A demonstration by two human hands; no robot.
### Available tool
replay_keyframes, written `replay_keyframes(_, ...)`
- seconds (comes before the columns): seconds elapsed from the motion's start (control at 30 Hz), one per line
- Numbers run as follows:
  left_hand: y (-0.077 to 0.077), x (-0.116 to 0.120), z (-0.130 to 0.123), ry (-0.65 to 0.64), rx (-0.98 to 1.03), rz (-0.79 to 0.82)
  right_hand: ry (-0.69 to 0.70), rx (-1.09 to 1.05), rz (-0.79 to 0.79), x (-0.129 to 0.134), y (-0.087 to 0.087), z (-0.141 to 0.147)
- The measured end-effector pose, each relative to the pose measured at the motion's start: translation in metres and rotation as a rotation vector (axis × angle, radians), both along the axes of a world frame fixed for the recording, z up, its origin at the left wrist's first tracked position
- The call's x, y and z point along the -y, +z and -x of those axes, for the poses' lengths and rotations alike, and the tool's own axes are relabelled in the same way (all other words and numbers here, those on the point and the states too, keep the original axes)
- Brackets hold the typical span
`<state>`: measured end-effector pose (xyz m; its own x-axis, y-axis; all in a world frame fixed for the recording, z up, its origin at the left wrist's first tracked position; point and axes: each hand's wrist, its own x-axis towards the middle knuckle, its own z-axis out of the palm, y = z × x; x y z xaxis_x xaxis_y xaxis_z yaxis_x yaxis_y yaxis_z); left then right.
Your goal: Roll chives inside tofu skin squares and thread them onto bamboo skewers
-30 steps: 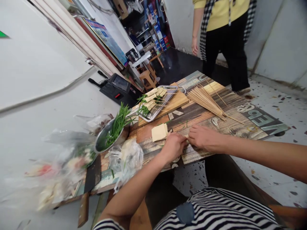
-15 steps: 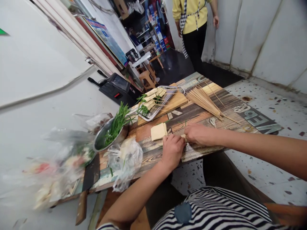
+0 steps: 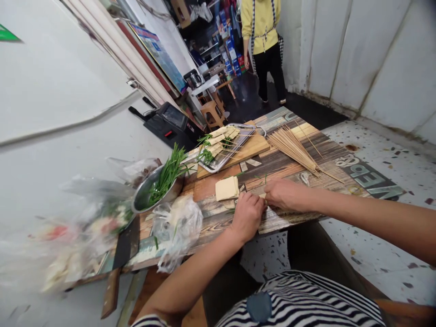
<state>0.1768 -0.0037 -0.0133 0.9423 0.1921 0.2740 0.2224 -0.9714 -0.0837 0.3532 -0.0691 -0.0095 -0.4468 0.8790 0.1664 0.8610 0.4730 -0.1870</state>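
Note:
My left hand point(image 3: 248, 213) is closed, its fingers curled at the near edge of the wooden table point(image 3: 218, 222). Close beside it, my right hand point(image 3: 281, 194) is closed too. A small pale piece shows between the two hands, mostly hidden by the fingers. Just beyond my left hand lies a stack of square tofu sheets point(image 3: 226, 188). Further off, a metal tray point(image 3: 218, 164) with rolled skewers point(image 3: 218, 141) rests on a wooden board point(image 3: 257, 145). A fan of bare wooden sticks point(image 3: 294, 150) lies beyond my right hand.
On the left are a metal bowl point(image 3: 139, 200) of green chives point(image 3: 168, 177), a crumpled plastic bag point(image 3: 180, 227), a cleaver point(image 3: 126, 243) and more bags of food point(image 3: 68, 245). A person in a yellow top point(image 3: 262, 27) is on the dark floor beyond the table.
The person in yellow has moved farther off and turned their back. The view has shifted slightly. Both my hands keep nearly the same place beside each other.

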Motion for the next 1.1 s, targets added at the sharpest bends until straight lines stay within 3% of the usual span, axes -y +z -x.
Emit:
replay_keyframes(0.1, 0.008, -0.005, -0.004, 0.007, -0.081, 0.117, -0.096, 0.061, -0.155, 0.017, -0.006, 0.000)
replay_keyframes(0.23, 0.014, -0.011, -0.007, 0.002, -0.135, 0.208, -0.098, 0.074, -0.281, 0.031, -0.012, -0.005)
replay_keyframes(0.37, 0.016, -0.013, -0.007, 0.009, -0.146, 0.214, -0.106, 0.054, -0.163, 0.022, -0.006, -0.008)
replay_keyframes(0.57, 0.006, -0.003, 0.000, 0.030, -0.031, -0.018, -0.086, -0.012, 0.122, 0.000, 0.016, -0.012)
replay_keyframes(0.67, 0.000, -0.004, 0.001, -0.018, 0.028, -0.017, -0.062, -0.048, 0.184, -0.005, 0.020, -0.015)
replay_keyframes(0.77, 0.000, -0.011, -0.003, -0.052, 0.012, 0.089, -0.068, -0.084, 0.174, -0.004, 0.019, -0.021)
replay_keyframes(0.87, 0.004, -0.018, -0.008, -0.069, -0.011, 0.168, -0.084, -0.092, 0.046, 0.003, 0.012, -0.023)
replay_keyframes(1.0, 0.007, -0.021, -0.012, -0.053, -0.028, 0.148, -0.081, 0.061, -0.140, 0.012, 0.000, -0.018)
replay_keyframes(1.1, 0.006, -0.020, -0.012, -0.055, -0.057, 0.128, -0.083, 0.070, -0.092, 0.007, -0.004, -0.016)
